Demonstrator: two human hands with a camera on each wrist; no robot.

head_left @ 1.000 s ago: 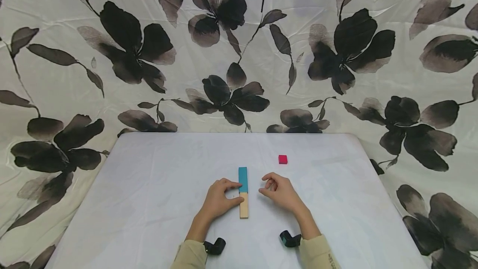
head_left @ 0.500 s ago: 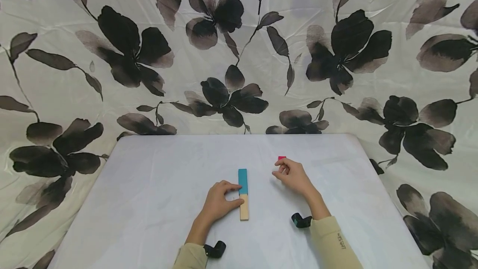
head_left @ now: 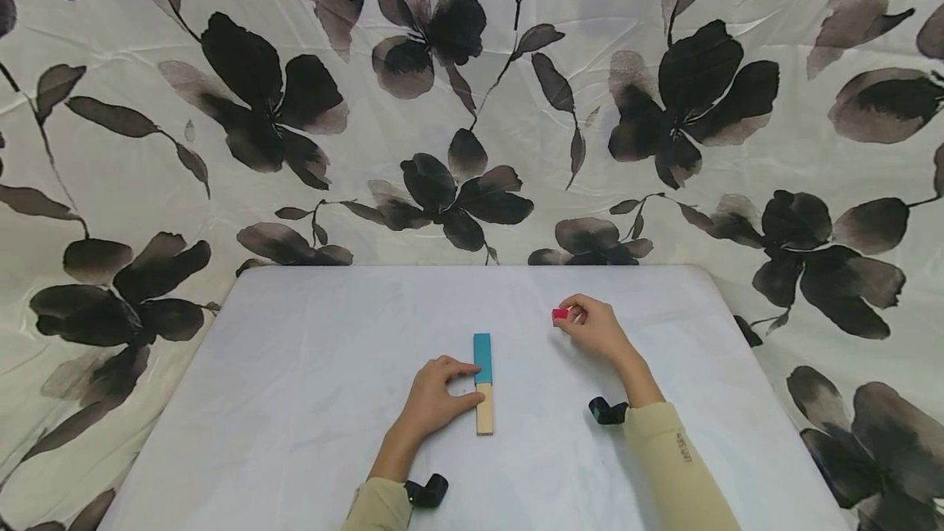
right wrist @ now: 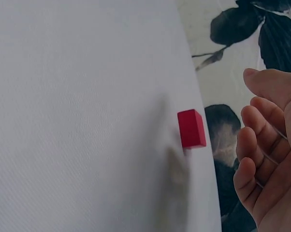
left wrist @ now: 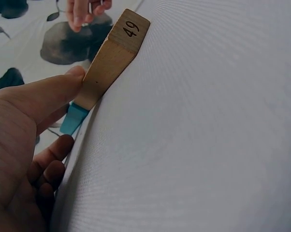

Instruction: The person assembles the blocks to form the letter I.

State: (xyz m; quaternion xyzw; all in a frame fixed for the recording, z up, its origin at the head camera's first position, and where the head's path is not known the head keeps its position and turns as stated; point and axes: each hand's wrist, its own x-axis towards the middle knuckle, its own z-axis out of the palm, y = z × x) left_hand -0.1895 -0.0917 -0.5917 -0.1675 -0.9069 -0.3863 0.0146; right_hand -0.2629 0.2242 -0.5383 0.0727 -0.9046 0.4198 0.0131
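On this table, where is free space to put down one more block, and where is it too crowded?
The table is bare along its whole left side, left of the left hand, and along the back edge beyond the blue and wooden stick. The right front corner is also bare. It is crowded in the middle: between the stick and the red block, where the right hand reaches.

Even soft light, faint shadows, wrist views dimmer, edges bowed

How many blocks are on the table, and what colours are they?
Long block, half blue and half plain wood: 1
Small red block: 1
Total: 2 blocks on the white table
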